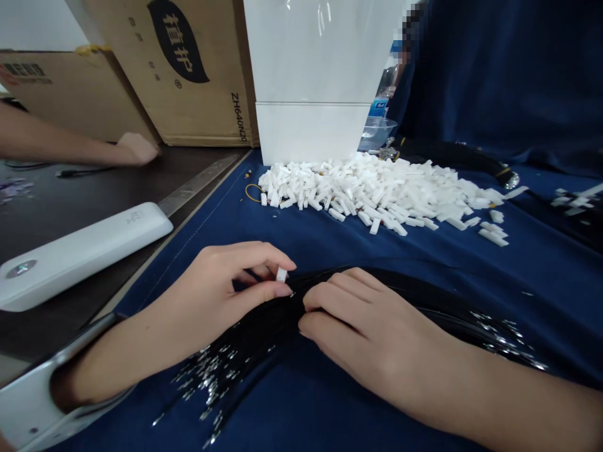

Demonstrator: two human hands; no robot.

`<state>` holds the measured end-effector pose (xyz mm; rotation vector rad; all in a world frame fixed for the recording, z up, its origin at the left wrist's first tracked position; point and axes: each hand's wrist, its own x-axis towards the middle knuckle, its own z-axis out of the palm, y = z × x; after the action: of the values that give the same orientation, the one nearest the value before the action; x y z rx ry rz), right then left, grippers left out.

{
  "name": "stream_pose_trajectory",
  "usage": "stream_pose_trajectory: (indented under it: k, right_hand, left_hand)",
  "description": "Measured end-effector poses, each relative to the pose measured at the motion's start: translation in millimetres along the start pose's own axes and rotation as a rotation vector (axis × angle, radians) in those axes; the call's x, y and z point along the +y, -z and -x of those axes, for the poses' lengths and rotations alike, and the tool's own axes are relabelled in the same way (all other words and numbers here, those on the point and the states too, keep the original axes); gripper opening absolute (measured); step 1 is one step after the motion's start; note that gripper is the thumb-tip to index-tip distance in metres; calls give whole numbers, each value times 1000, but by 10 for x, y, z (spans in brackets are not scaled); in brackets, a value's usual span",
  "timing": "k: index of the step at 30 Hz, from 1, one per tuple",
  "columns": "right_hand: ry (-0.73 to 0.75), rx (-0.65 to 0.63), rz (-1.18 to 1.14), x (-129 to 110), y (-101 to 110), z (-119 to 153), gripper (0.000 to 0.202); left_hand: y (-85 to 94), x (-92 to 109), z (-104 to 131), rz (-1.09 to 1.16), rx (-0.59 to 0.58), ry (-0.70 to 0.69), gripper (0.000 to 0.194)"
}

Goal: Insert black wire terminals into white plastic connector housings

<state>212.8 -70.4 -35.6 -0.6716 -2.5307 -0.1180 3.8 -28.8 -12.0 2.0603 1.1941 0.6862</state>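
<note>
In my left hand (pixel 230 276), a small white rectangular plastic piece (pixel 281 275) is pinched between thumb and fingers. My right hand (pixel 362 320) lies to the right of it, over a bundle of thin black wires (pixel 264 314), with its fingers curled and pressed together at the strands. Its fingertips are turned away, so what they grip cannot be made out. Shiny metal ends (pixel 210 376) fan out from the bundle at lower left, and more metal tips (pixel 509 339) show at the right. Beyond the hands lies a large heap of similar white pieces (pixel 386 188).
A blue cloth (pixel 211 232) covers the work surface. Behind the heap stands a white box-like container (pixel 311 125), with cardboard boxes (pixel 207 113) to its left. A white elongated device (pixel 85 254) rests on the dark table. Another person's hand (pixel 136 149) reaches in at left.
</note>
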Motion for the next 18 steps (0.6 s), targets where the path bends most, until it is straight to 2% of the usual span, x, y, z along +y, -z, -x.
stream_pose_trajectory:
  k: [8, 14, 18]
  right_hand:
    - [-5, -55, 237, 48, 96, 4, 27]
    - [-188, 31, 7, 136, 125, 40, 19]
    - [-281, 127, -121, 162, 105, 74, 17]
  left_hand:
    - [45, 40, 7, -48, -88, 46, 13]
    - [23, -10, 6, 125, -45, 140, 15]
    - [52, -55, -29, 210, -38, 127, 15]
